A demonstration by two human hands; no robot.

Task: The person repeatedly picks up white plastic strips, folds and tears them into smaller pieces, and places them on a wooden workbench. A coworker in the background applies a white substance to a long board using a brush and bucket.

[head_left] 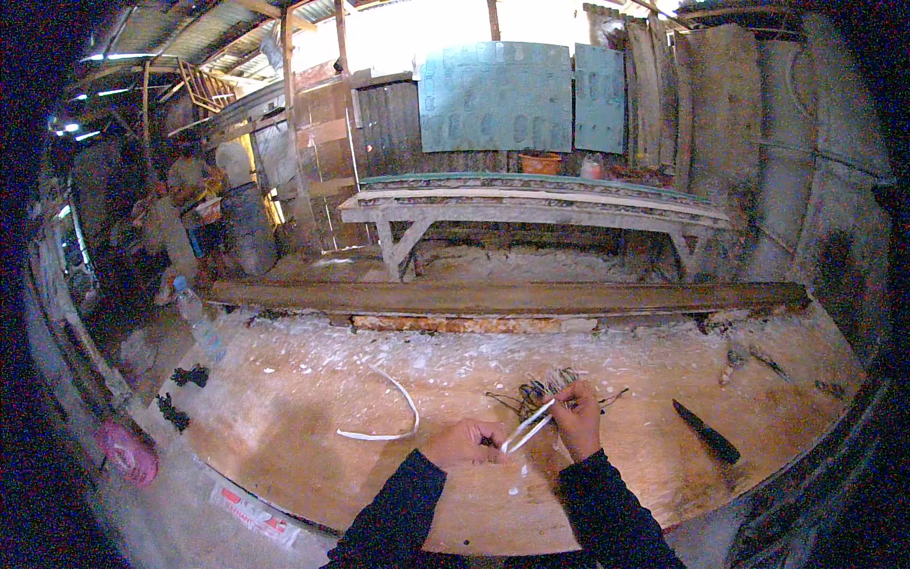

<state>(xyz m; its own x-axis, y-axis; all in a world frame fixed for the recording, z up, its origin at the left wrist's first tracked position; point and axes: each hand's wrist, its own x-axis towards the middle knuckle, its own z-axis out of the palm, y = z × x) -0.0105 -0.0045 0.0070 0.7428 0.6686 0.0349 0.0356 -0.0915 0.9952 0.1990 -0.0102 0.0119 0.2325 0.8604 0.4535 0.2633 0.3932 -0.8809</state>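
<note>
Between my two hands is a narrow white strip [527, 427], doubled into a slim loop above the wooden tabletop [313, 389]. My left hand [463, 444] is closed at the strip's lower end, with a small dark patch by its fingers that I cannot make out. The upper end is pinched by my right hand [578, 417]. Just beyond the right hand lies a loose bundle of dark and pale cords [533, 396], partly covered by it. Another white strip [413, 406] curves across the table beyond my left hand; whether it joins the held one, I cannot tell.
To the right lie a black knife [706, 431] and small tools [736, 364]. At the left edge are two black cord bundles [190, 376] and a clear bottle [197, 318]. A plank [512, 296] borders the far side; a long bench [531, 213] stands behind. People [190, 190] are at far left.
</note>
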